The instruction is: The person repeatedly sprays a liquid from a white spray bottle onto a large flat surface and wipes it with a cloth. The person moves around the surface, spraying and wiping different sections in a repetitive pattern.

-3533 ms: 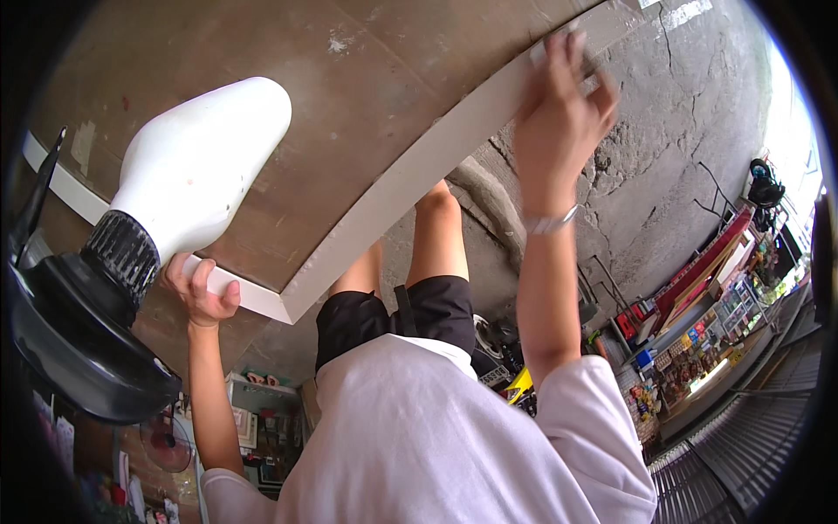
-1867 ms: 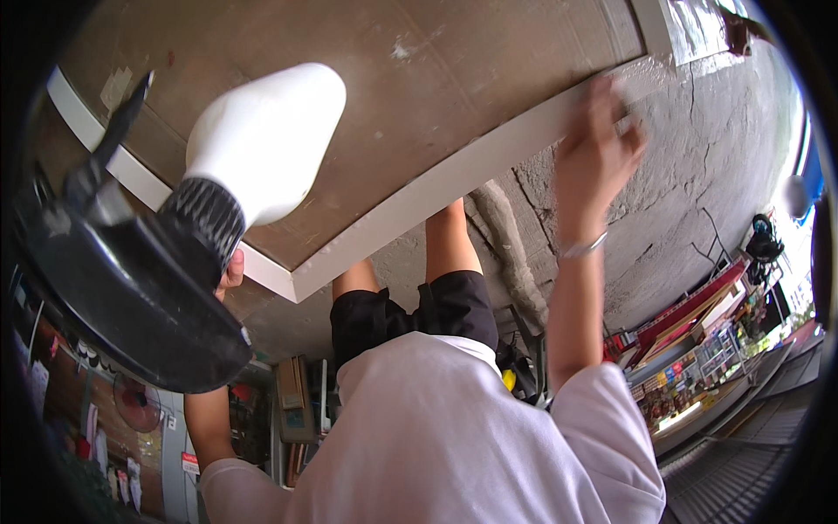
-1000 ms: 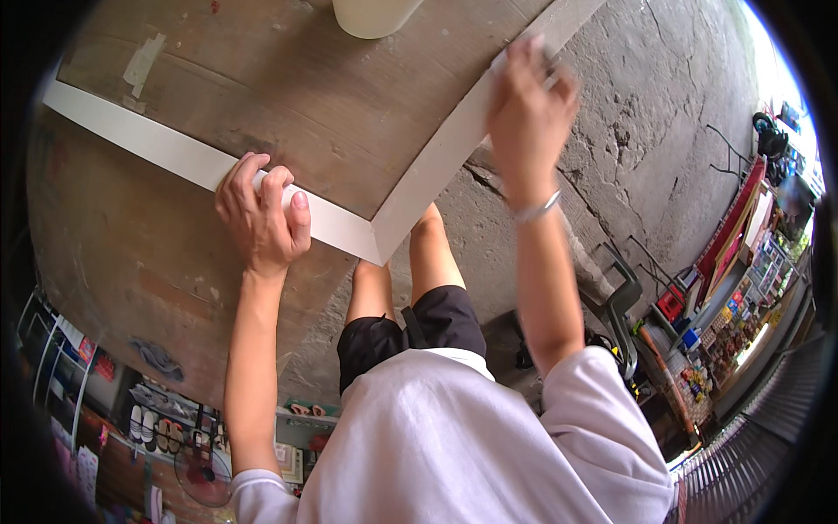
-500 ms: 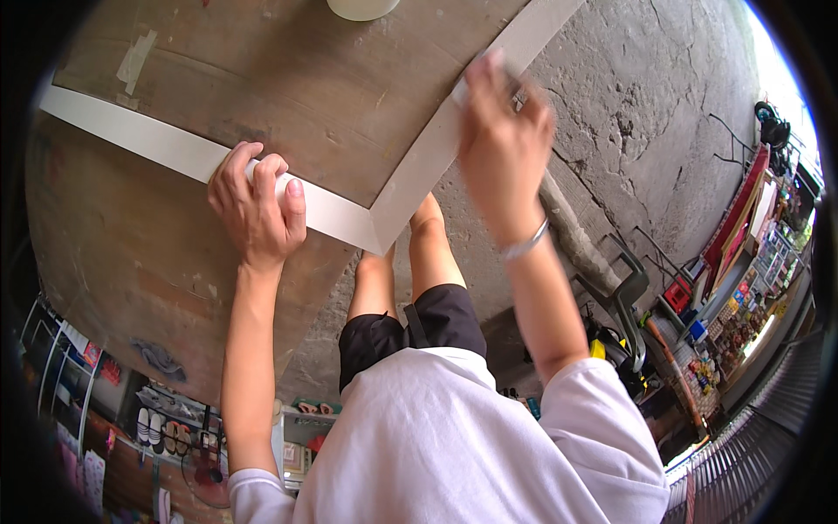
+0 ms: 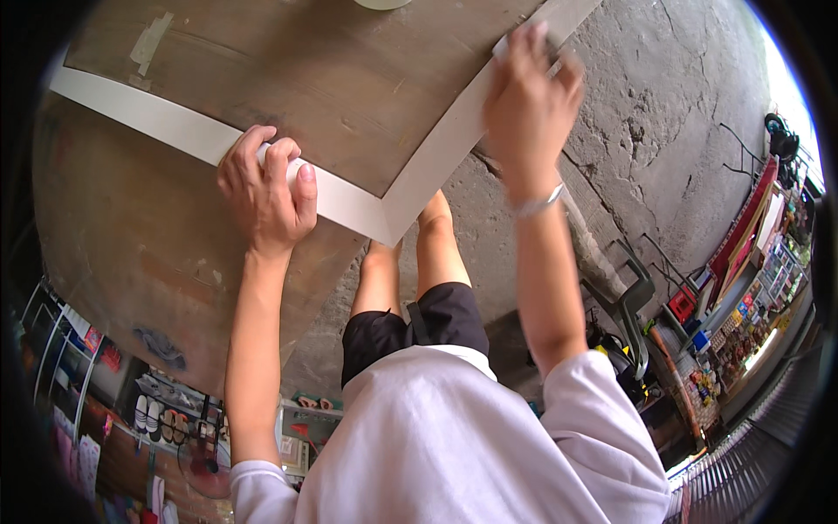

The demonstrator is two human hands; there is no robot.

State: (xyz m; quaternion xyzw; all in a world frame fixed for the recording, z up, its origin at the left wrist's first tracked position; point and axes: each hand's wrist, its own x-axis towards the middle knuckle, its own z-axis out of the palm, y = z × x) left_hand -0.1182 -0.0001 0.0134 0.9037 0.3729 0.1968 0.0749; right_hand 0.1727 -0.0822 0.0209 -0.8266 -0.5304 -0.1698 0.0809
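Note:
A white flat-barred frame (image 5: 441,150) lies on a brown board-topped table (image 5: 332,83), its near mitred corner jutting past the table edge toward my legs. My left hand (image 5: 269,192) is curled over the left bar, fingers bent and thumb beside them. Something white and rounded shows between those fingers; I cannot tell whether it is separate from the bar. On the right bar, my right hand (image 5: 531,122) is closed round a small pale pad (image 5: 500,46), mostly covered by the fingers and smeared by motion. A metal bracelet (image 5: 539,203) circles that wrist.
A pale round container (image 5: 381,3) is cut by the top edge. Masking tape (image 5: 150,42) sticks to the board. Cracked concrete floor (image 5: 672,113) spreads to the right, with a dark green chair (image 5: 630,297) on it. Shoes (image 5: 161,421) stand on a rack lower left.
My right hand has slid up and away along the right bar with the pale pad. My left hand keeps its place on the frame. The whole view has shifted slightly.

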